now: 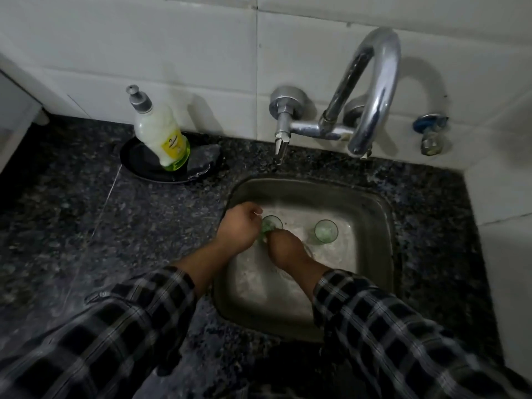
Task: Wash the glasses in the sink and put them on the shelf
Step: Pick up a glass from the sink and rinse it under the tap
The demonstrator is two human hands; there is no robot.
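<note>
We hold one glass low in the sink, both hands closed on it.

The glass (pixel 272 223) lies between our hands, long axis tilted, mouth up and away from us. The left hand (pixel 237 227) curls its fingers round the far-left side, and the right hand (pixel 286 247) grips the lower end. A second glass (pixel 325 230) stands upright in the sink (pixel 374 214), untouched, nearer the right hand.

Greenish left glass (pixel 272 223) held, right glass (pixel 325 230) upright, both inside sink (pixel 371 214).
</note>
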